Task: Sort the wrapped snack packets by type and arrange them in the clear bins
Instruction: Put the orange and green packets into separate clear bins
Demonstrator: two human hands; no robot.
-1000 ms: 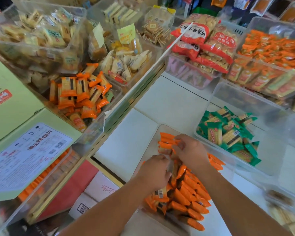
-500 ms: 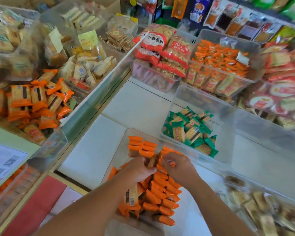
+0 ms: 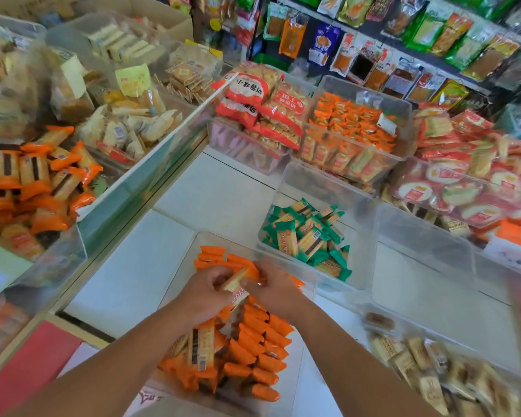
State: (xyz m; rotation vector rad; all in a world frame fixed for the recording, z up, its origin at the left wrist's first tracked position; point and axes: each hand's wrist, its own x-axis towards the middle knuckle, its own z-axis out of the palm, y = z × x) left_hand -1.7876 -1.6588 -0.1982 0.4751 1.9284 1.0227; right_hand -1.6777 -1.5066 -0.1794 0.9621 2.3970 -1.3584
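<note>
left hand [image 3: 205, 291] and right hand [image 3: 272, 288] both pinch one orange packet [image 3: 235, 281] just above the near clear bin [image 3: 181, 266], so best lower it edge-on into the far end of the orange row [image 3: 259, 341], flush, without toppling its neighbours.

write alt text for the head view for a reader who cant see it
The left hand and right hand together pinch an orange-wrapped packet over a clear bin of orange packets lined in rows. The neighbouring bin holds green packets on a white counter.
</note>
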